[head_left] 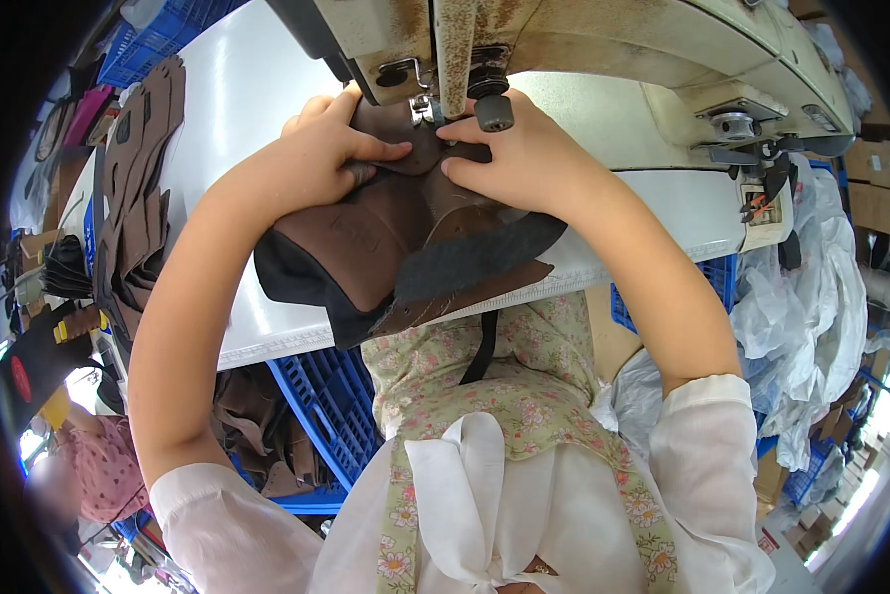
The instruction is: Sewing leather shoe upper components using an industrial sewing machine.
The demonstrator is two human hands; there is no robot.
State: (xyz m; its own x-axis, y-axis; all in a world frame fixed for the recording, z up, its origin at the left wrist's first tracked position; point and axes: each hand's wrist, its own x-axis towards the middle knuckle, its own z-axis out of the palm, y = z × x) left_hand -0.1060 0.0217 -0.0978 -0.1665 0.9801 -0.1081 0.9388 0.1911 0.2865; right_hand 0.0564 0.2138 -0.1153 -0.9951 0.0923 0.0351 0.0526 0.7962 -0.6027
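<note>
A brown leather shoe upper (338,246) with black lining lies bunched on the white table, its front part under the presser foot (425,109) of a sewing machine (603,45). My left hand (316,153) grips the leather left of the foot, thumb on top and stretched toward the foot. To the right, my right hand (524,148) holds the other side, with thumb and forefinger bent close to the foot. A machine knob partly covers the right hand's fingers. A dark fuzzy strip of lining (479,255) is folded outward at the near edge.
Cut brown leather pieces (138,178) are stacked at the table's left. A blue crate (326,416) with more leather pieces stands below the table edge. Clear plastic bags (801,307) hang at the right. Another person in pink (108,465) sits at the far left.
</note>
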